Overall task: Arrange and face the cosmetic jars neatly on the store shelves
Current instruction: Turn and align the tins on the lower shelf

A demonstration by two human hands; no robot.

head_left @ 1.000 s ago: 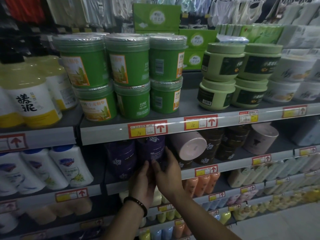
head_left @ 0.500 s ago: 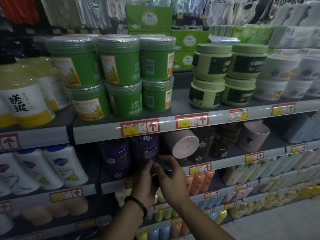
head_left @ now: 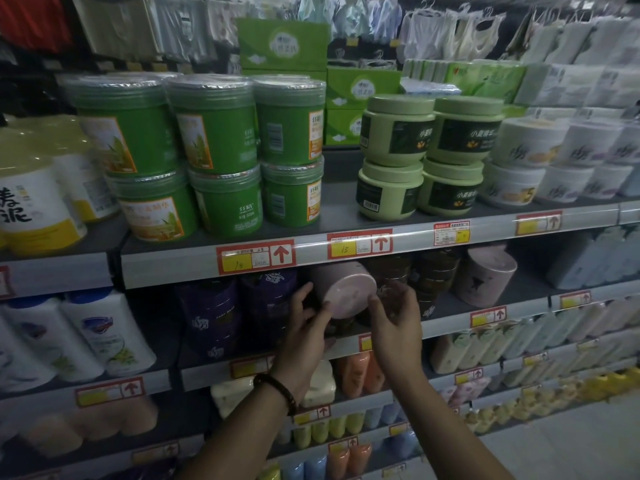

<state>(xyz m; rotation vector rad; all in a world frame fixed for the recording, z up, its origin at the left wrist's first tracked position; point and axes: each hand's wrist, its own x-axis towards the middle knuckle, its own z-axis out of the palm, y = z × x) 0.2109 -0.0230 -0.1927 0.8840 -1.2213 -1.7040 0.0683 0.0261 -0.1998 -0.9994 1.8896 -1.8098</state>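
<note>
A pink jar (head_left: 346,291) lies on its side on the second shelf (head_left: 446,325), its round face turned toward me, on top of dark jars. My left hand (head_left: 306,323) curls round its left edge, thumb on the face. My right hand (head_left: 396,322) curls round its right edge. Left of them stand stacked purple jars (head_left: 211,315). Dark brown jars (head_left: 433,275) and a second, upright pink jar (head_left: 485,280) stand to the right.
The shelf above carries stacked green tubs (head_left: 214,133), pale green jars (head_left: 394,133) and white jars (head_left: 526,143); its price rail (head_left: 194,268) hangs just over the hands. White bottles (head_left: 104,337) stand at the left, and rows of small bottles (head_left: 356,375) fill the shelves below.
Both hands have left the purple jars and moved right and up to the tipped pink jar, closing on its two sides. The camera has come closer.
</note>
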